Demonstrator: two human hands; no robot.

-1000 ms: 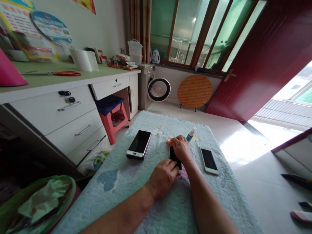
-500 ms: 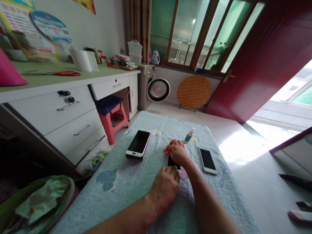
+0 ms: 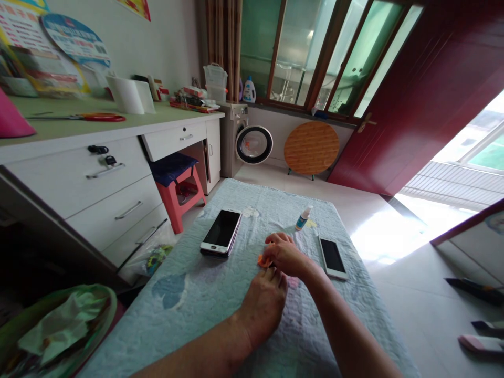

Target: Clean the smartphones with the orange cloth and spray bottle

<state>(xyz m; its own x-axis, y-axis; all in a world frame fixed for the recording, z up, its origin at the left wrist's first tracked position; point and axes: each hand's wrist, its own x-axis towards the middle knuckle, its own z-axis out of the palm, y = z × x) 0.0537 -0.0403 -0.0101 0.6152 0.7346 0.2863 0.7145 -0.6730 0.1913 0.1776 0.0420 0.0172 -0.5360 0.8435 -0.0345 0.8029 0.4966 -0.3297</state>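
Note:
My right hand is closed on a small orange cloth and presses it down where a dark phone lay a moment ago; that phone is now hidden beneath both hands. My left hand lies just behind it, fingers flat and pointing forward at the same spot. A white-framed phone with a dark screen rests to the left on the pale blue quilted cover. Another white phone lies to the right. A small spray bottle with a blue label stands beyond my right hand.
A white desk with drawers runs along the left, with a red stool under it. A green bin with crumpled paper sits at the near left. A washing machine, a round wooden tabletop and a red door stand behind.
My right hand has slid towards me along the middle phone with the orange cloth. My left hand has drawn back a little. The middle phone is now fully covered.

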